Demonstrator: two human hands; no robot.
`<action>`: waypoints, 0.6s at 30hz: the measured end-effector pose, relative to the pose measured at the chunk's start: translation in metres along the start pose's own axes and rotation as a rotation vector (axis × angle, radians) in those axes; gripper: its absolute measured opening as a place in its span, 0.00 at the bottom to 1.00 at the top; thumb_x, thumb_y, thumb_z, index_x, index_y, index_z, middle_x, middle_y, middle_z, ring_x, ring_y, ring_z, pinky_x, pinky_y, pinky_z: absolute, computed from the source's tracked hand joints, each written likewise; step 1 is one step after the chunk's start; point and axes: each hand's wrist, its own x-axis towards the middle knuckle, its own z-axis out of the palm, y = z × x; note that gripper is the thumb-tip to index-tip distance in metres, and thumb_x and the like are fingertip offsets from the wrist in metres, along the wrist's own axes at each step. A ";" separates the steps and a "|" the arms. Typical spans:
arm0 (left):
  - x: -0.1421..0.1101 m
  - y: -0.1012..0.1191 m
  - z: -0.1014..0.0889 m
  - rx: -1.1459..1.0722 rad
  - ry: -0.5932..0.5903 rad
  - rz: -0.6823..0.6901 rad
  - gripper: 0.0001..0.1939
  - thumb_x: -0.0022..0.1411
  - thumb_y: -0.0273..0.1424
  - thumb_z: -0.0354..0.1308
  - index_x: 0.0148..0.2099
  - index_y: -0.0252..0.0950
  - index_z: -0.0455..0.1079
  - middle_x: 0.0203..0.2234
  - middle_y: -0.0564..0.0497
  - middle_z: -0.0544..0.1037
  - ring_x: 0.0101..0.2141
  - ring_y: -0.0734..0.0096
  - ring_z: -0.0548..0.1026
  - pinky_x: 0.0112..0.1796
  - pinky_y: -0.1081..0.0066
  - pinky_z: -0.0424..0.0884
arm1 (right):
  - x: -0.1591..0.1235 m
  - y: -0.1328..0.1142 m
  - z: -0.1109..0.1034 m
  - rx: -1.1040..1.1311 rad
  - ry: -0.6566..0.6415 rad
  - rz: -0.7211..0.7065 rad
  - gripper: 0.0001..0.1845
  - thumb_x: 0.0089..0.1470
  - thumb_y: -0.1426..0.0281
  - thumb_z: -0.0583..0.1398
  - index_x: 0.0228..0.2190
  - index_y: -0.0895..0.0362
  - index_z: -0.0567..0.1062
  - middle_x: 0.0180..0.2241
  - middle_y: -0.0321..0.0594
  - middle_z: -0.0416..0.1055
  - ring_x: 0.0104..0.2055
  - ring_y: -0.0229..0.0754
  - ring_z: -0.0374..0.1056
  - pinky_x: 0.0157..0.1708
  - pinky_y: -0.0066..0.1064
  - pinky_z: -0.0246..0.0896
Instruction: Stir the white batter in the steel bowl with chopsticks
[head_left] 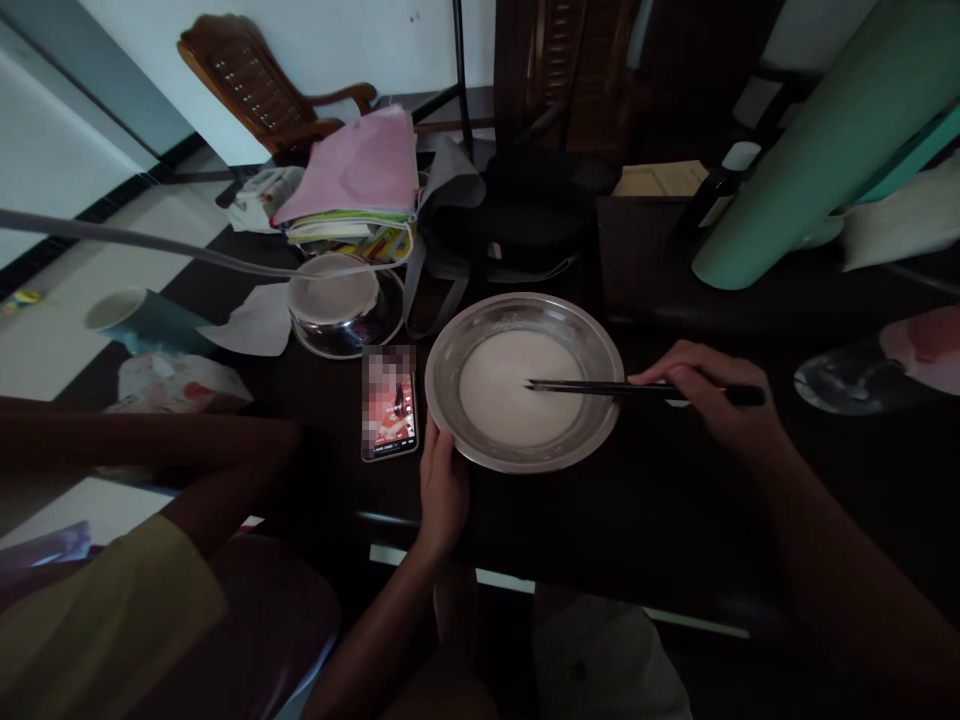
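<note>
A shallow metal bowl holding white batter sits on the dark table in front of me. My right hand is closed on a pair of black chopsticks, whose tips reach into the batter near its middle. My left hand grips the bowl's near left rim, thumb on the edge. A phone with a lit screen lies flat just left of the bowl.
Another person's arm in a yellow sleeve lies across the table at left. Behind the phone stands a lidded steel pot, with stacked books under a pink cover, a dark bag, a cup and a green roll.
</note>
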 end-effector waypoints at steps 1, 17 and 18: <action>0.000 0.000 0.000 0.001 -0.002 -0.003 0.23 0.70 0.29 0.53 0.64 0.38 0.72 0.66 0.47 0.70 0.73 0.57 0.52 0.70 0.62 0.50 | -0.001 0.000 0.000 0.028 0.037 0.022 0.13 0.66 0.62 0.59 0.33 0.49 0.82 0.30 0.38 0.81 0.34 0.45 0.76 0.36 0.40 0.70; 0.000 -0.004 -0.001 0.038 0.015 0.013 0.21 0.69 0.28 0.54 0.62 0.39 0.73 0.67 0.47 0.69 0.73 0.55 0.52 0.71 0.59 0.48 | -0.001 0.001 0.001 0.050 -0.149 -0.063 0.10 0.65 0.66 0.61 0.38 0.46 0.84 0.35 0.36 0.82 0.35 0.44 0.76 0.35 0.38 0.69; 0.000 -0.003 0.000 0.035 0.014 0.008 0.22 0.69 0.28 0.54 0.63 0.39 0.73 0.68 0.47 0.68 0.73 0.55 0.52 0.71 0.59 0.48 | 0.000 0.001 0.001 0.025 -0.143 -0.070 0.09 0.64 0.66 0.61 0.38 0.46 0.84 0.36 0.36 0.82 0.36 0.44 0.76 0.36 0.38 0.68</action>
